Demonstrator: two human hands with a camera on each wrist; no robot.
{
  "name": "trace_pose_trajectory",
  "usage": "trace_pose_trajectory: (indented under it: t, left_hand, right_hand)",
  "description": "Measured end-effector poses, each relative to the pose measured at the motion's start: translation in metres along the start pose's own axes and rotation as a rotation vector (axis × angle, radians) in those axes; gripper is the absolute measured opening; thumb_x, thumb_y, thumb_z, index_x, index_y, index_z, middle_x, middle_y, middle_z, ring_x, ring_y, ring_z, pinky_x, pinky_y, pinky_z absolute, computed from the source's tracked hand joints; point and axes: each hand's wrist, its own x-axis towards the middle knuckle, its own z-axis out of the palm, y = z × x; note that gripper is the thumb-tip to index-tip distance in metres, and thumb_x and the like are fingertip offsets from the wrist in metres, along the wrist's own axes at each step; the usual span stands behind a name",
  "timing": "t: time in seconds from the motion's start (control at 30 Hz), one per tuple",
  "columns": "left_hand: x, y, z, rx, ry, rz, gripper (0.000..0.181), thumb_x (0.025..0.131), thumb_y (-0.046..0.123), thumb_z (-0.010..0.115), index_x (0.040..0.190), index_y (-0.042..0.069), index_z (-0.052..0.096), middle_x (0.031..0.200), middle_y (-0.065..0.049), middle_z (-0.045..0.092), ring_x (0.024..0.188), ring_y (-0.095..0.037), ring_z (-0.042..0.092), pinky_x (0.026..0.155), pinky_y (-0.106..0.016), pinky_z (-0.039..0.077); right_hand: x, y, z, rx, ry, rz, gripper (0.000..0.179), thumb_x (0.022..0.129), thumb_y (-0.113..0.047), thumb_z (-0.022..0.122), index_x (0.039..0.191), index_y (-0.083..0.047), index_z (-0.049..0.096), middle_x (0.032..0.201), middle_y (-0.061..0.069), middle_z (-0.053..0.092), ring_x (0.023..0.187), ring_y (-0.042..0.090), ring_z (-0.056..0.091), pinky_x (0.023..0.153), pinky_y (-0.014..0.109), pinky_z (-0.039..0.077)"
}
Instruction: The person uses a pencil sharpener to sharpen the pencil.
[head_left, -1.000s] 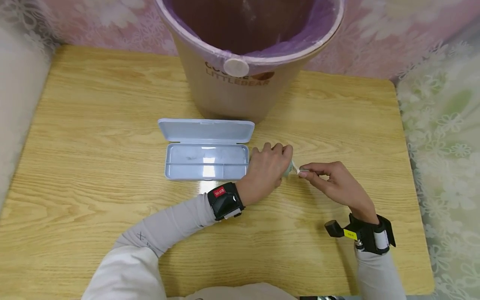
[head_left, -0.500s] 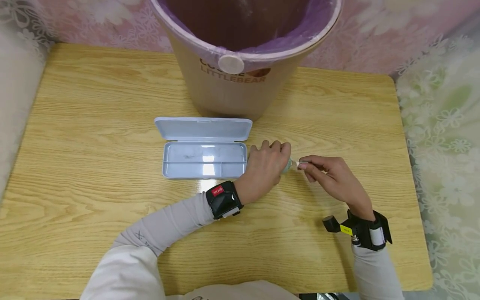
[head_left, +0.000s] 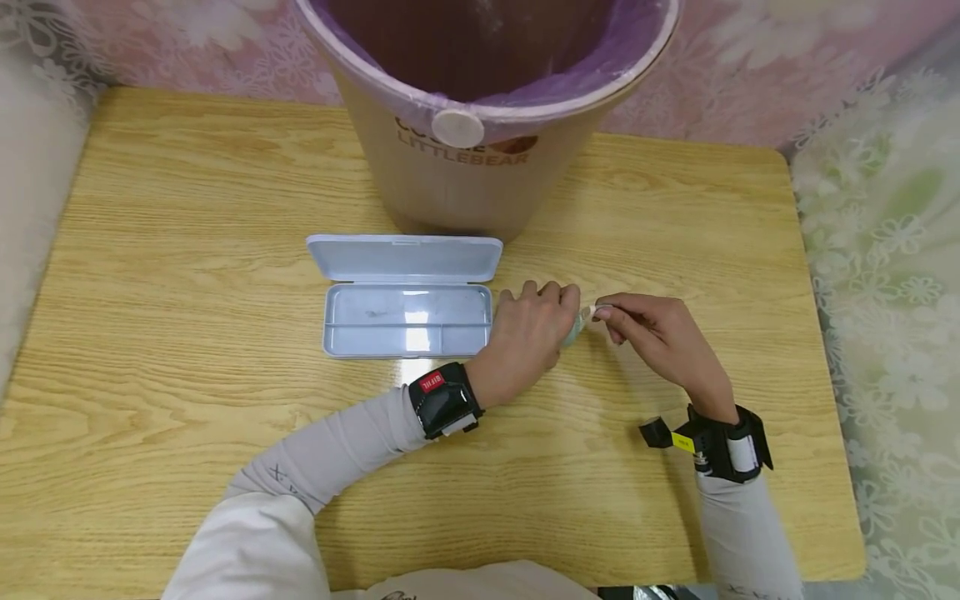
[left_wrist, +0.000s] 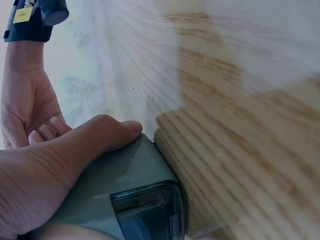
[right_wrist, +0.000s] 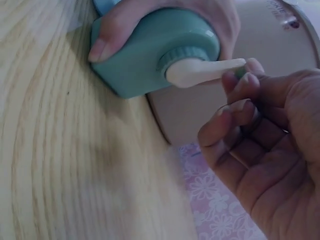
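Note:
My left hand point(head_left: 525, 337) grips a teal crank pencil sharpener point(right_wrist: 135, 65) from above, its fingers wrapped over the body. Most of the sharpener is hidden under that hand in the head view. A dark see-through drawer point(left_wrist: 147, 212) shows in its lower part in the left wrist view. From the round hub sticks a white crank arm point(right_wrist: 200, 72), with a green tip partly covered by fingers. My right hand point(head_left: 660, 342) pinches that tip between thumb and fingers, the other fingers loosely bent. In the head view the crank arm points up and to the right.
An open light blue pencil case point(head_left: 375, 342), divided into compartments, lies just left of my left hand, its lid tipped back. A tall beige bin point(head_left: 457, 192) with a purple liner stands behind it. The wooden table point(head_left: 187, 250) meets a floral-covered wall at the back.
My right hand has moved upward in the head view, swinging the crank arm from low to high. My left hand keeps its hold on the sharpener.

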Motion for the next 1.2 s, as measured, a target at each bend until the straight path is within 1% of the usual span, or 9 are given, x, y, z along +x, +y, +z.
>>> trace_pose_trajectory:
  t: [0.17,0.33,0.4,0.53,0.63,0.77,0.87,1.07,1.2]
  left_hand:
    - [0.001,-0.001,0.0,-0.022,-0.016,0.003,0.037,0.082,0.026,0.081,0.106,0.013,0.056,0.094,-0.001,0.067,0.079,-0.018,0.064,0.061,-0.033,0.055]
    - [0.001,-0.003,-0.001,-0.025,-0.047,0.009,0.045,0.08,0.032,0.085,0.108,0.013,0.055,0.097,-0.001,0.067,0.082,-0.019,0.065,0.064,-0.035,0.056]
    - [0.001,-0.003,-0.002,-0.026,-0.06,0.007,0.049,0.079,0.035,0.086,0.109,0.013,0.055,0.098,-0.001,0.067,0.083,-0.019,0.065,0.065,-0.035,0.056]
    - [0.001,-0.002,-0.002,-0.039,-0.09,0.002,0.055,0.078,0.039,0.087,0.115,0.013,0.055,0.103,-0.001,0.068,0.088,-0.02,0.066,0.068,-0.036,0.057]
    - [0.001,0.0,-0.001,-0.044,-0.092,0.003,0.054,0.08,0.038,0.086,0.117,0.013,0.055,0.104,-0.001,0.068,0.09,-0.02,0.067,0.069,-0.037,0.057]
    - [0.001,0.0,-0.001,-0.016,-0.07,0.005,0.052,0.08,0.037,0.085,0.117,0.014,0.056,0.103,-0.001,0.068,0.089,-0.02,0.067,0.068,-0.036,0.057]
    - [0.001,-0.001,-0.002,-0.001,-0.065,0.003,0.054,0.079,0.037,0.086,0.119,0.014,0.056,0.103,-0.001,0.068,0.089,-0.02,0.067,0.068,-0.036,0.057]
    - [0.001,-0.002,-0.002,-0.017,-0.065,0.006,0.046,0.081,0.034,0.084,0.112,0.013,0.057,0.099,-0.001,0.067,0.085,-0.019,0.066,0.066,-0.035,0.056]
    - [0.001,-0.001,0.0,-0.025,-0.047,0.005,0.039,0.083,0.03,0.082,0.108,0.013,0.057,0.095,-0.001,0.067,0.081,-0.019,0.065,0.064,-0.035,0.056]
  right_hand:
    - [0.006,0.006,0.0,0.058,0.0,0.021,0.014,0.1,0.003,0.058,0.095,-0.004,0.069,0.068,0.001,0.051,0.061,0.007,0.045,0.061,0.022,0.037]
    - [0.014,0.01,0.0,0.012,-0.033,0.051,0.014,0.103,-0.005,0.058,0.097,-0.006,0.07,0.069,0.002,0.052,0.061,0.009,0.045,0.061,0.023,0.037]
    - [0.019,0.013,0.0,-0.017,-0.056,0.083,0.015,0.104,-0.011,0.057,0.101,-0.007,0.071,0.07,0.002,0.053,0.061,0.009,0.045,0.061,0.023,0.036]
    - [0.028,0.023,0.0,-0.043,-0.14,0.176,0.023,0.107,-0.019,0.054,0.111,-0.008,0.073,0.074,0.001,0.057,0.064,0.01,0.047,0.064,0.022,0.037]
    - [0.029,0.028,-0.001,-0.045,-0.192,0.229,0.027,0.108,-0.021,0.052,0.118,-0.008,0.073,0.076,0.002,0.059,0.066,0.012,0.049,0.066,0.022,0.038]
    - [0.03,0.031,-0.001,-0.014,-0.211,0.272,0.03,0.107,-0.026,0.052,0.122,-0.009,0.072,0.075,0.004,0.058,0.064,0.013,0.048,0.062,0.025,0.038]
    - [0.031,0.03,-0.002,0.027,-0.217,0.309,0.033,0.107,-0.03,0.053,0.125,-0.01,0.072,0.075,0.005,0.058,0.062,0.013,0.046,0.058,0.026,0.038]
    - [0.03,0.032,0.002,0.117,-0.275,0.355,0.033,0.107,-0.028,0.053,0.128,-0.008,0.07,0.077,0.006,0.056,0.062,0.013,0.045,0.059,0.027,0.038]
    - [0.027,0.033,0.007,0.124,-0.29,0.367,0.031,0.107,-0.026,0.053,0.127,-0.009,0.07,0.074,0.006,0.057,0.059,0.012,0.045,0.057,0.026,0.038]
